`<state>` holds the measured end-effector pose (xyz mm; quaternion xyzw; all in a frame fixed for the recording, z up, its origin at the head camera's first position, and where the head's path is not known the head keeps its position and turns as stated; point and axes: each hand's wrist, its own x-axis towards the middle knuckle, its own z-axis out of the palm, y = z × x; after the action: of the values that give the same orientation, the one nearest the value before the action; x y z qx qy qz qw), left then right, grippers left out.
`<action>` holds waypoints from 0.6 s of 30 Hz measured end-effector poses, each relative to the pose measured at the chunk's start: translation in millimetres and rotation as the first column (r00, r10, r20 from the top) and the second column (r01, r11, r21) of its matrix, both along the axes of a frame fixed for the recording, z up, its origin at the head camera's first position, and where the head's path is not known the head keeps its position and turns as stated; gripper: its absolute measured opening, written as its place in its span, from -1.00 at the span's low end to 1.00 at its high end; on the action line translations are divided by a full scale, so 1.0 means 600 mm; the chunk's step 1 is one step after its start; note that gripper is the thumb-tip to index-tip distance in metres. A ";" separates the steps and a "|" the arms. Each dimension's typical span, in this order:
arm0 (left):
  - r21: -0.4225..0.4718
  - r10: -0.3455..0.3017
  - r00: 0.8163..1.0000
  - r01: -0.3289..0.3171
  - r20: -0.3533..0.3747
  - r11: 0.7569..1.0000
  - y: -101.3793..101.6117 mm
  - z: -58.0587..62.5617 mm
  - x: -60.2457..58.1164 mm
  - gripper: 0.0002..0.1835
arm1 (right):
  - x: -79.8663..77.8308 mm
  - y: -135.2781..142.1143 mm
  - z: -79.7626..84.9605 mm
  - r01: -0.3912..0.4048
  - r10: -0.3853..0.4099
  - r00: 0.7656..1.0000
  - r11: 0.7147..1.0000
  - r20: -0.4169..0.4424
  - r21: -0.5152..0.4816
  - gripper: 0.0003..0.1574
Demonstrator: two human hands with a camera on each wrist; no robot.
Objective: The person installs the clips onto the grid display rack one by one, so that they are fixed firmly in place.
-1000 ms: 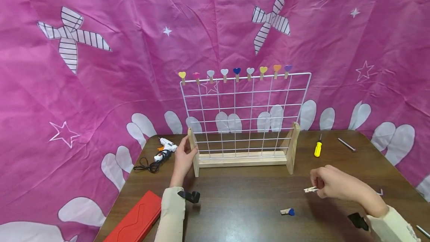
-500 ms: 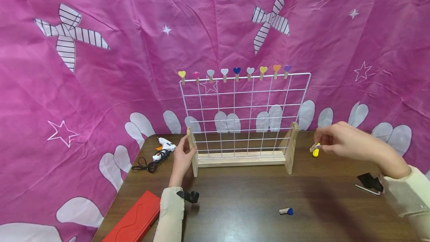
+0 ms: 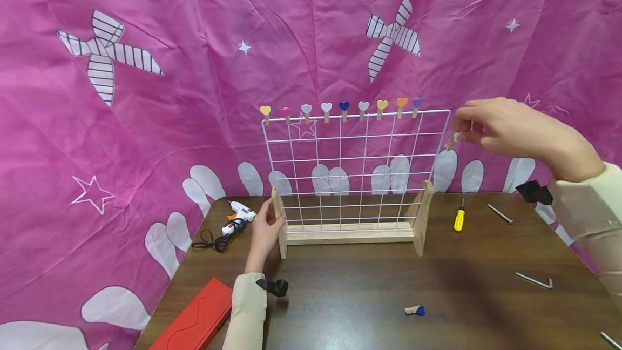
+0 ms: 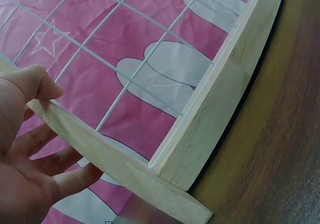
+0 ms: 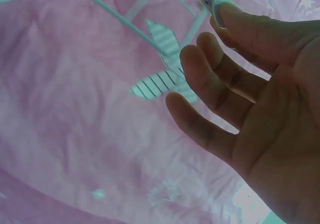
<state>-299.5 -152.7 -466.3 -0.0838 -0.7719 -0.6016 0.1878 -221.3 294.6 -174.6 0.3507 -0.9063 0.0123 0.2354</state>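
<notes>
In the head view a white wire grid (image 3: 340, 157) stands upright in a wooden stand (image 3: 350, 237). Several heart clothespins line its top wire, among them a dark blue one (image 3: 344, 107) and a purple one (image 3: 417, 103) at the row's right end. My left hand (image 3: 264, 235) holds the stand's left upright (image 4: 95, 146), thumb on one side and fingers on the other in the left wrist view. Just right of the grid's upper right side, my right hand (image 3: 522, 131) pinches a clothespin (image 3: 452, 142) with a whitish heart between thumb and index finger.
A blue-heart clothespin (image 3: 414, 310) lies on the table. Right of the stand are a yellow screwdriver (image 3: 459, 220), a metal rod (image 3: 500, 214) and a hex key (image 3: 534, 280). A glue gun (image 3: 241, 211) and a red box (image 3: 196, 315) lie left. Pink cloth (image 3: 194, 96) hangs behind.
My right hand has risen from low over the table's right side to beside the grid's upper right, carrying the clothespin. The left hand has stayed on the stand.
</notes>
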 end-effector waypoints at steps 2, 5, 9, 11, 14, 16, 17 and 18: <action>0.001 -0.005 1.000 0.005 -0.002 1.000 -0.001 0.000 0.000 -0.43 | -0.005 -0.004 0.023 0.042 -0.042 0.999 0.999 -0.010 0.027 -0.59; 0.002 -0.010 1.000 0.010 -0.001 1.000 -0.001 0.000 0.000 -0.43 | -0.014 -0.011 0.055 0.081 -0.081 0.997 0.995 -0.015 0.055 -0.64; -0.004 -0.006 1.000 0.006 0.003 1.000 -0.002 0.002 0.002 -0.43 | -0.031 -0.027 0.090 0.118 -0.117 0.993 0.989 -0.010 0.086 -0.74; -0.005 -0.006 1.000 0.006 0.003 1.000 -0.002 0.003 0.003 -0.43 | -0.040 -0.037 0.101 0.140 -0.141 0.990 0.985 0.000 0.103 -0.81; -0.007 -0.005 1.000 0.005 0.000 1.000 -0.002 0.004 0.004 -0.42 | -0.052 -0.052 0.109 0.177 -0.182 0.983 0.976 0.032 0.125 -0.88; -0.005 -0.003 1.000 0.003 -0.003 1.000 -0.001 0.003 0.004 -0.42 | -0.059 -0.061 0.110 0.196 -0.206 0.977 0.970 0.058 0.142 -0.89; -0.004 -0.002 1.000 0.002 -0.004 1.000 0.000 0.003 0.004 -0.41 | -0.062 -0.064 0.109 0.202 -0.214 0.975 0.968 0.067 0.150 -0.89; -0.005 0.001 1.000 -0.001 -0.004 1.000 0.000 0.003 0.004 -0.41 | -0.065 -0.066 0.108 0.209 -0.223 0.972 0.965 0.080 0.157 -0.88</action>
<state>-297.3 -152.5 -464.7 -0.0852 -0.7729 -0.5996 0.1892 -260.6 255.0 -110.0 0.2653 -0.9479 -0.0634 0.1643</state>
